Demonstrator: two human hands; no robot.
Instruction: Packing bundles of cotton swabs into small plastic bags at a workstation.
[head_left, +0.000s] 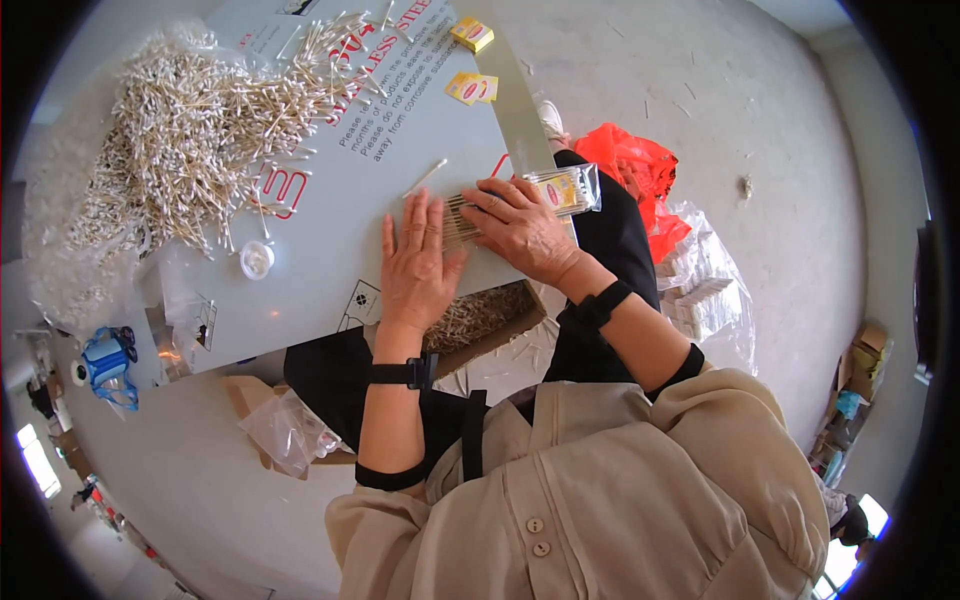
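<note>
As you look down through the head view, your two hands are side by side on the tabletop [330, 250]. Your left hand [420, 262] has a flat, wide grip, with the palm down and the fingers close together. Your right hand [525, 225] lies over a clear packet [582, 190] of cotton swabs, with its fingers a little bent. I cannot tell if that grip is pinching the packet or just pressing on it.

The packet is under your right grip. One end sticks out to the right, with a yellow card [557, 190] inside, and the other end points at your left hand. It should feel very light. The sticks are likely stiff but easy to snap, and the shiny wrap may slide on the smooth top. The best hold is probably around the middle, with your thumb on one long side and your fingers on the other, squeezing softly.

One loose swab [424, 178] lies just past your left fingertips. To the left of that grip are a small white tub [257, 260] and, farther off, a big heap of swabs [190, 130].
</note>
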